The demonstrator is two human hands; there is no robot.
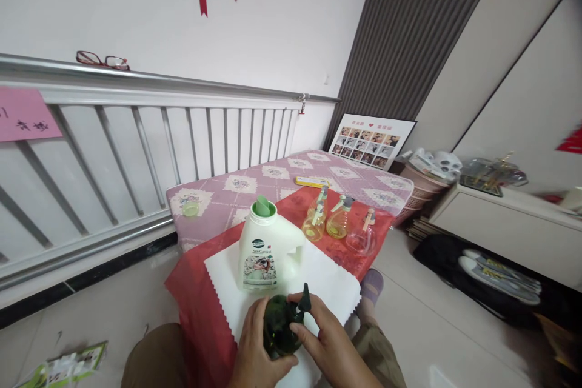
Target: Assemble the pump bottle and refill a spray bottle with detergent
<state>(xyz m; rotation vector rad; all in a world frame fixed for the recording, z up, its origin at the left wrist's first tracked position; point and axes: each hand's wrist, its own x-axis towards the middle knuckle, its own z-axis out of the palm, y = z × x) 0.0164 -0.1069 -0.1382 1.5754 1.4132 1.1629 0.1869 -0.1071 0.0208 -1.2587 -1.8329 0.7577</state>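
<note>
My left hand point(255, 344) wraps around the side of a dark green pump bottle point(278, 326), which is tilted to the right. My right hand point(322, 334) grips the bottle's collar, just below its black pump head point(304, 300). Beneath them lies a white sheet with a zigzag edge point(222, 282). Just beyond the hands stands a large cream jug of liquid detergent point(254, 248); a green spout shows in its uncapped mouth. Several clear spray bottles point(337, 223) are grouped to the right, some with yellow liquid at the bottom.
A red cloth point(195, 279) covers part of the table's purple patterned tablecloth point(268, 173). A light green cap point(190, 210) rests at the left, and a yellow box point(311, 182) at the back. A white radiator point(173, 139) runs along the wall. A photo board point(370, 140) leans in the corner.
</note>
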